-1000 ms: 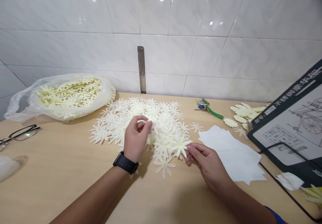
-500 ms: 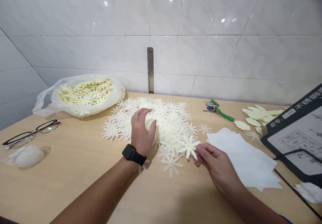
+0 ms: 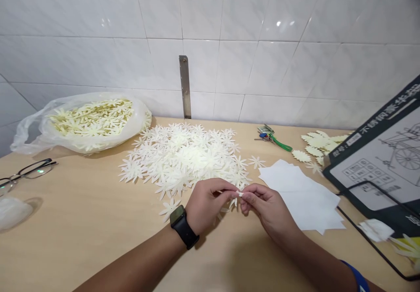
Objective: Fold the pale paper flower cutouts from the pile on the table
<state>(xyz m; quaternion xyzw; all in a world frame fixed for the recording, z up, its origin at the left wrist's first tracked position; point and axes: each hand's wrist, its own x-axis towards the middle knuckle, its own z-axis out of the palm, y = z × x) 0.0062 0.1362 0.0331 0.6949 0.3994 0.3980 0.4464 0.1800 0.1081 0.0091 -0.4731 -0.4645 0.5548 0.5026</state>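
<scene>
My left hand point(image 3: 210, 202), with a black watch on its wrist, is closed in a pinch. Facing it, my right hand point(image 3: 265, 206) pinches too. Between the fingertips shows a small pale piece of a flower cutout point(image 3: 240, 193); the fingers hide most of it. Just behind the hands lies a loose heap of white flower cutouts point(image 3: 193, 152) with pointed petals. One single cutout point(image 3: 169, 209) lies beside the watch.
A plastic bag point(image 3: 141, 119) full of yellowish cutouts stands at the back left, with glasses point(image 3: 29, 169) before it. White sheets point(image 3: 295, 196), keys with a green strap point(image 3: 278, 143), scalloped pieces point(image 3: 320, 143) and a printed box point(image 3: 377, 161) are on the right.
My left hand has come from over the heap to meet my right hand and now pinches the flower cutout that the right hand held. The view has shifted slightly right.
</scene>
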